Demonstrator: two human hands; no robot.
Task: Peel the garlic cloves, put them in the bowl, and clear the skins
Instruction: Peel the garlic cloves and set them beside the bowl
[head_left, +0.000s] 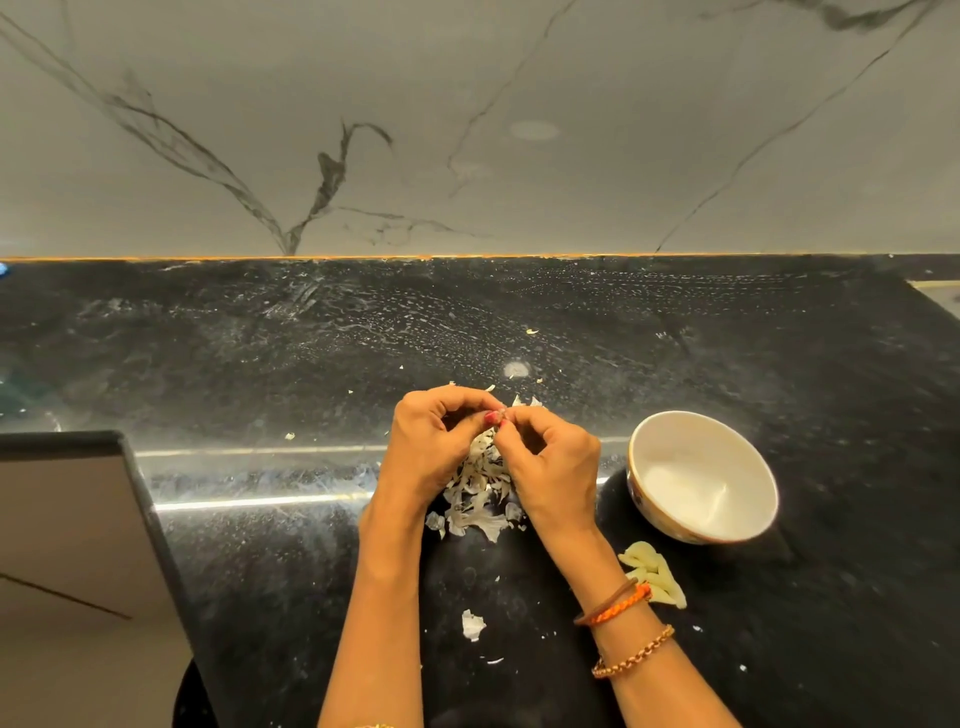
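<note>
both hands meet above the black countertop (260, 545), fingertips together over the skin pile (480, 499). the left hand (434, 441) and the right hand (550, 467) are each curled in, pinching something small between them at the fingertips. most likely a garlic clove mid-peel, though it is almost wholly hidden and its long axis cannot be made out. the bowl (701, 475) lies to the right of the pinch and a touch nearer the person, tipped so its white inside faces the camera, and it looks empty. the right hand is plainly the nearer one to it, so a drop-off would likely go rightward with that hand. here's the catch: the peeled cloves (655, 571) sit on the counter just beside the bowl's near edge, close by the right wrist with its bracelets (623, 603), not in the bowl. nothing stands between pinch and bowl. stray skin scraps (472, 623) lie loose nearer the person, between the forearms, with specks farther back. at the left, the countertop ends at a raised edge.
</note>
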